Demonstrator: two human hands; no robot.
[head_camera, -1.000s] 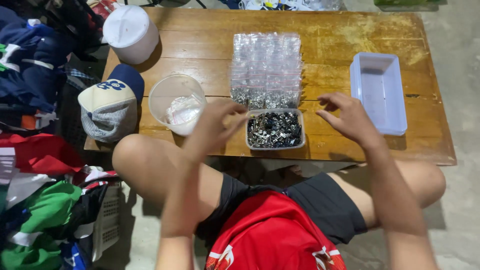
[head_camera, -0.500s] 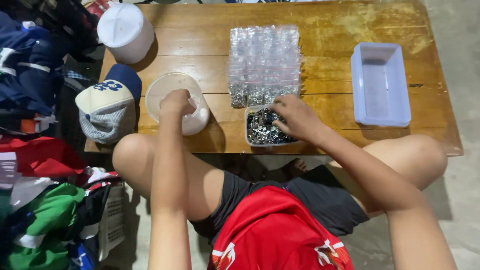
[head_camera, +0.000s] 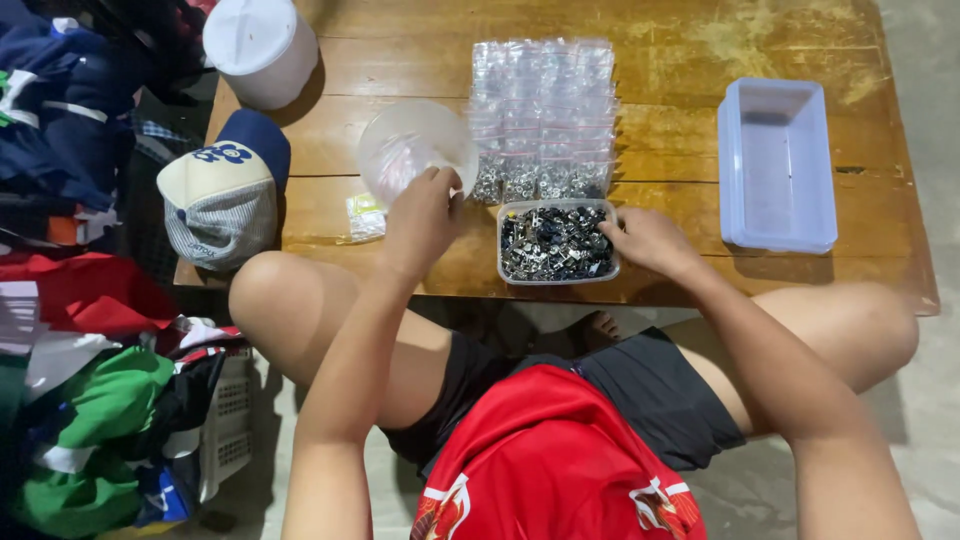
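Clear tub (head_camera: 556, 243) full of dark metal parts; right hand (head_camera: 648, 240) fingers curled, gripping rim; left hand (head_camera: 424, 215) pinching tilted round bowl (head_camera: 415, 150).

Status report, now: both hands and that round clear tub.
Left hand grips round clear tub by its rim, tilted up. Right hand rests at small parts tray, empty as far as visible. Little bag lies beside the left hand.

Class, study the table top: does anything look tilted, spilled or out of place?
One thing: the clear round tub is tipped up on edge in the left hand, not flat on the wooden table. The tray of small metal parts by the right hand sits level, nothing spilled.
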